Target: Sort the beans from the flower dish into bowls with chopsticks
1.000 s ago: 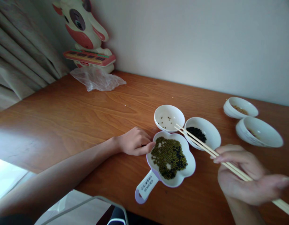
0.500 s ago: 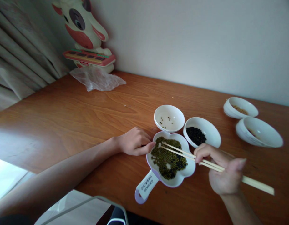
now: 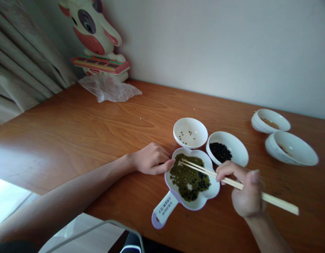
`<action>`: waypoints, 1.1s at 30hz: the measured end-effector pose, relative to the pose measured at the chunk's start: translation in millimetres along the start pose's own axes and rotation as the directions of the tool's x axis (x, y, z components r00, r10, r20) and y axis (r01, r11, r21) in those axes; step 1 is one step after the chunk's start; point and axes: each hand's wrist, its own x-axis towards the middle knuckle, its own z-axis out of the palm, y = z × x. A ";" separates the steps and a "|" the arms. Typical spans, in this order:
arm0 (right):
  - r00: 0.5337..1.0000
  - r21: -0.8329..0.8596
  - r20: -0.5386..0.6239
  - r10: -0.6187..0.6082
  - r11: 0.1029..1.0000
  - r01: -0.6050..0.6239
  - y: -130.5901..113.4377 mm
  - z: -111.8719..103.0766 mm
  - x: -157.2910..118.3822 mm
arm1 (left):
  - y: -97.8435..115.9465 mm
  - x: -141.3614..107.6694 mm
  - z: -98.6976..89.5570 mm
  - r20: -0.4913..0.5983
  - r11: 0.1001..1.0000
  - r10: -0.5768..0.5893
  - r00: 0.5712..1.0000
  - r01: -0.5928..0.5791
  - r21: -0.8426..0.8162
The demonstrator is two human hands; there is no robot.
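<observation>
My right hand (image 3: 248, 191) grips a pair of wooden chopsticks (image 3: 231, 182). Their tips dip into green mung beans (image 3: 187, 172) with some black beans mixed in. These lie in a white flower-shaped dish (image 3: 211, 191) with a lilac rim and a labelled handle (image 3: 164, 209). At the dish's left edge, my left hand (image 3: 153, 160) pinches the rim, its thumb reaching just inside and the other fingers curled, partly hidden. Behind the dish, a white bowl (image 3: 201, 128) contains several small beans. To its right, a second bowl (image 3: 237, 149) holds black beans (image 3: 220, 151).
Two more white bowls (image 3: 280, 116) (image 3: 301, 147) stand at the right with light-coloured contents. At the back left, a toy cow with a keyboard (image 3: 99, 65) stands by a crumpled clear plastic bag (image 3: 109, 89). A wall (image 3: 217, 45) borders the wooden table (image 3: 104, 126).
My right hand has shifted slightly left, and the chopsticks' tips have come closer together among the beans. My left hand and the dish have stayed put.
</observation>
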 end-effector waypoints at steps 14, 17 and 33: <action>0.982 0.082 -0.173 -0.078 0.992 0.093 -10.7 0.8 3.2 | -0.9 -0.5 1.4 -0.020 1.000 -0.002 1.000 0.002 0.001; 0.986 0.118 -0.167 -0.009 0.993 0.029 -13.3 1.1 6.9 | -0.6 -0.3 1.2 -0.032 1.000 0.009 0.999 -0.010 -0.009; 0.993 0.044 -0.116 0.038 0.999 -0.033 -7.9 5.0 4.5 | -1.6 -1.4 1.8 0.007 1.000 -0.006 1.000 0.006 0.007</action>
